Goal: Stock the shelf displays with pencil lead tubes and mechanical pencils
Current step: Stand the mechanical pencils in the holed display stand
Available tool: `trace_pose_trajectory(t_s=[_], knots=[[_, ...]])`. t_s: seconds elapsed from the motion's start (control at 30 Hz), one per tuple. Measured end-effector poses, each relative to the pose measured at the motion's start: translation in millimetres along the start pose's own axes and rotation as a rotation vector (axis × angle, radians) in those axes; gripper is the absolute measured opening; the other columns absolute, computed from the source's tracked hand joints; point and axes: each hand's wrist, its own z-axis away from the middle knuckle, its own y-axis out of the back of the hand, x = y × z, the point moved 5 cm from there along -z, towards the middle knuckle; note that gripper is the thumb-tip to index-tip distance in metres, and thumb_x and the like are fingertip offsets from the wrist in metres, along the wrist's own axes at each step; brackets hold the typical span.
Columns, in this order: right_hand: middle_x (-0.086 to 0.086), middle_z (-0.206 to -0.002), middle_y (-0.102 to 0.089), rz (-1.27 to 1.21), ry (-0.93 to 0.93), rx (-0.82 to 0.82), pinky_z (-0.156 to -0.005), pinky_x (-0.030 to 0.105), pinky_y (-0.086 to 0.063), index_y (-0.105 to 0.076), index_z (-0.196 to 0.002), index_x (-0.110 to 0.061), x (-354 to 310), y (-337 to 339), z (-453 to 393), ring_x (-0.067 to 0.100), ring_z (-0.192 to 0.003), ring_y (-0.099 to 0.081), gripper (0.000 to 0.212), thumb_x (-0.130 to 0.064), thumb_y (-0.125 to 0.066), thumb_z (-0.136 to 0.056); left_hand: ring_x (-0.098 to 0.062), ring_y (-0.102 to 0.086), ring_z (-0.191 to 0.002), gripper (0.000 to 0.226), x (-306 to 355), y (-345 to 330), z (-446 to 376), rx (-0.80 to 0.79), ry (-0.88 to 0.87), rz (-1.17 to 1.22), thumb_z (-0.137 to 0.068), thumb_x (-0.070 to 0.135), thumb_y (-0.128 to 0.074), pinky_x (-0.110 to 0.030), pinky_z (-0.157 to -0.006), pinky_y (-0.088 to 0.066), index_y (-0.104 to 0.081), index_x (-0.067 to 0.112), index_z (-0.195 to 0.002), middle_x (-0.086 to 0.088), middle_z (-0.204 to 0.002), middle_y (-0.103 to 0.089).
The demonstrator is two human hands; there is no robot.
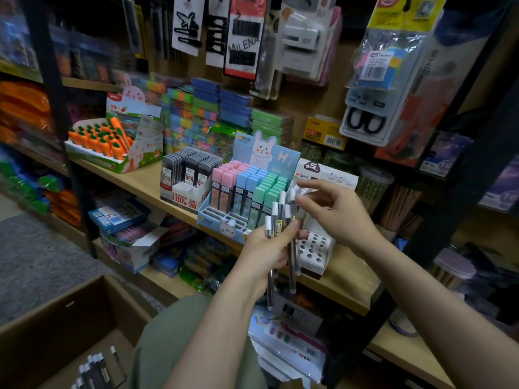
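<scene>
My left hand [266,248] grips a bunch of lead tubes [280,220], white caps up, in front of the shelf [146,181]. My right hand [334,211] pinches the top of one tube in the bunch. White holed display box [314,248] sits just behind. More tubes in the cardboard carton [56,327] lower left.

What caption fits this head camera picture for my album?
Left hand holds a bunch of pencils; right hand pinches one.
</scene>
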Motion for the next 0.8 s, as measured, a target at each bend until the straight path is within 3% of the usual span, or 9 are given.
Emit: trace_pose_trajectory(t_s=[0.07, 0.2, 0.3, 0.4, 0.5, 0.63, 0.8], knots=[[-0.009, -0.083, -0.075, -0.071, -0.010, -0.011, -0.081, 0.029, -0.058, -0.071, -0.109, -0.029, -3, -4, 3, 0.004, -0.079, -0.071, 0.028, -0.027, -0.077, -0.082, 0.000, -0.050, -0.039, 0.024, -1, 0, 2, 0.004, 0.002, -0.022, -0.091, 0.030, -0.066, -0.013, -0.037, -0.037, -0.068, 0.011, -0.107, -0.007, -0.095, -0.075], [0.006, -0.083, -0.075, -0.202, -0.043, -0.014, -0.080, 0.039, -0.060, -0.071, -0.101, -0.023, -5, -1, 0, 0.018, -0.078, -0.072, 0.023, -0.012, -0.077, -0.081, -0.003, -0.041, -0.041, 0.025, -2, 6, 3, 0.081, -0.007, -0.031, -0.089, 0.035, -0.067, -0.015, -0.041, -0.037, -0.071, 0.014, -0.102, 0.000, -0.082, -0.069], [0.002, -0.086, -0.074, -0.181, 0.016, 0.167, -0.073, 0.030, -0.061, -0.069, -0.101, -0.023, -5, 25, -6, 0.013, -0.079, -0.073, 0.023, -0.010, -0.075, -0.084, 0.001, -0.045, -0.042, 0.023, 2, 17, 1, 0.195, -0.036, -0.052, -0.095, 0.039, -0.057, -0.016, -0.044, -0.038, -0.071, 0.023, -0.105, 0.009, -0.077, -0.071], [-0.008, -0.087, -0.072, -0.029, 0.106, 0.282, -0.072, 0.018, -0.057, -0.066, -0.105, -0.020, -1, 39, -4, 0.002, -0.078, -0.070, 0.021, -0.013, -0.073, -0.086, -0.002, -0.048, -0.050, 0.024, 4, 21, 2, 0.222, -0.050, -0.073, -0.098, 0.040, -0.050, -0.022, -0.050, -0.036, -0.067, 0.027, -0.109, 0.005, -0.071, -0.064], [-0.012, -0.085, -0.070, 0.038, 0.118, 0.306, -0.074, 0.014, -0.055, -0.065, -0.105, -0.019, 10, 31, 0, -0.002, -0.078, -0.069, 0.021, -0.012, -0.072, -0.087, -0.002, -0.040, -0.044, 0.024, 4, 21, 3, 0.220, -0.037, -0.029, -0.100, 0.036, -0.048, -0.018, -0.046, -0.034, -0.063, 0.024, -0.114, 0.000, -0.074, -0.057], [-0.014, -0.085, -0.069, -0.004, 0.114, 0.337, -0.073, 0.012, -0.054, -0.064, -0.101, -0.022, 24, 20, -1, -0.002, -0.079, -0.068, 0.020, -0.009, -0.071, -0.088, -0.005, -0.036, -0.046, 0.019, 2, 18, 3, 0.185, 0.033, 0.042, -0.102, 0.015, -0.046, -0.018, -0.042, -0.031, -0.056, 0.021, -0.117, -0.002, -0.080, -0.055], [-0.014, -0.087, -0.068, -0.027, 0.126, 0.337, -0.072, 0.008, -0.052, -0.066, -0.105, -0.020, 30, 15, -5, -0.003, -0.080, -0.068, 0.021, -0.007, -0.069, -0.088, -0.003, -0.043, -0.050, 0.016, -2, 17, 3, 0.162, 0.032, -0.003, -0.099, 0.009, -0.051, -0.019, -0.050, -0.035, -0.063, 0.011, -0.109, -0.001, -0.088, -0.066]])
